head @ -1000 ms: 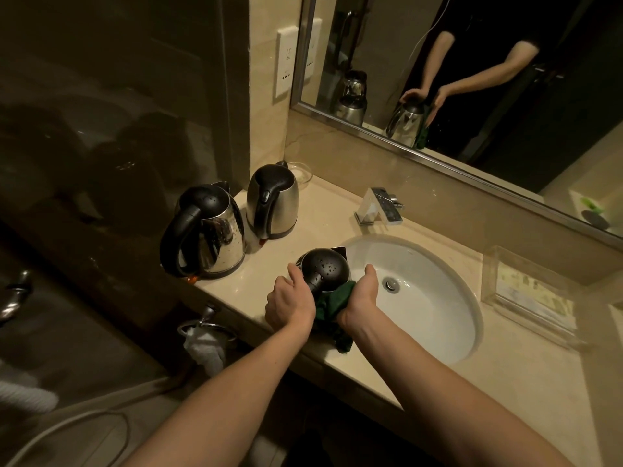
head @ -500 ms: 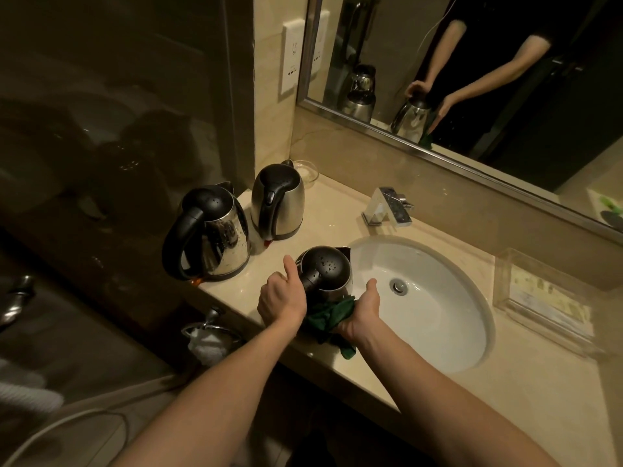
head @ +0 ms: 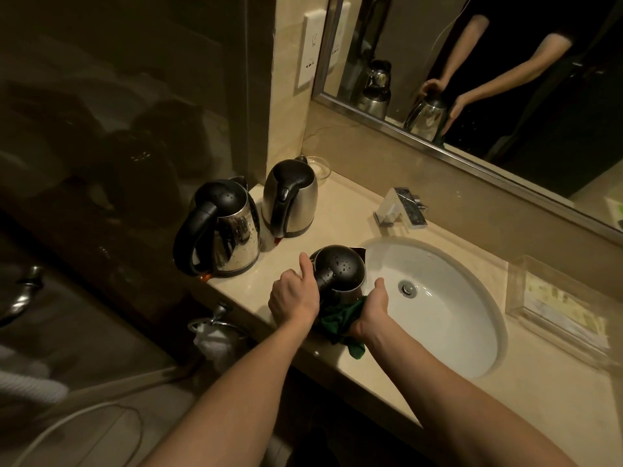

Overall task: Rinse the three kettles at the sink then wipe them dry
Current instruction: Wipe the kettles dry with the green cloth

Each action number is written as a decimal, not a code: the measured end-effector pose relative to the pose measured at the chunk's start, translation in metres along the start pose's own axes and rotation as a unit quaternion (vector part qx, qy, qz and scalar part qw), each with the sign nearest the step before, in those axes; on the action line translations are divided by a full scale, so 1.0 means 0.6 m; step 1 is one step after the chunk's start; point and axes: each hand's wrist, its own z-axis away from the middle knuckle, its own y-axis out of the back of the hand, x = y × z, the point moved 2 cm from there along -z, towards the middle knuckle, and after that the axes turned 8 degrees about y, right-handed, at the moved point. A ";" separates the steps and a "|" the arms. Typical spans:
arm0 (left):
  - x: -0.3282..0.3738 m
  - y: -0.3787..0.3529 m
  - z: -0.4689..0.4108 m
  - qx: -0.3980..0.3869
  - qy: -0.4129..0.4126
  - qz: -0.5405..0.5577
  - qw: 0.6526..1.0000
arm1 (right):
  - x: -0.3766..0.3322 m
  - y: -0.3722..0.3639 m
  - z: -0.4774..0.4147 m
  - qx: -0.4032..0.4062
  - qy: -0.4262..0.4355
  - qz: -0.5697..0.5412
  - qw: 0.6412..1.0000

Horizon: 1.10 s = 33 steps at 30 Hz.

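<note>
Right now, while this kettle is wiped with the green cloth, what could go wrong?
The kettle is beaded with water and sits near the counter's front edge; the left hand could slip on its handle. The green cloth under the right hand lies near that edge and may drop. The large kettle stands at the left edge; a nudge could topple it.

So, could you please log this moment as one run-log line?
phase: wiping dry | kettle: at sink rim | left hand: grips its handle | right hand: holds green cloth against it
</note>
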 end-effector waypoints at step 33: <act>0.009 0.010 -0.022 -0.049 -0.049 -0.015 0.997 | -0.070 0.002 -0.013 -0.011 0.057 0.099 0.993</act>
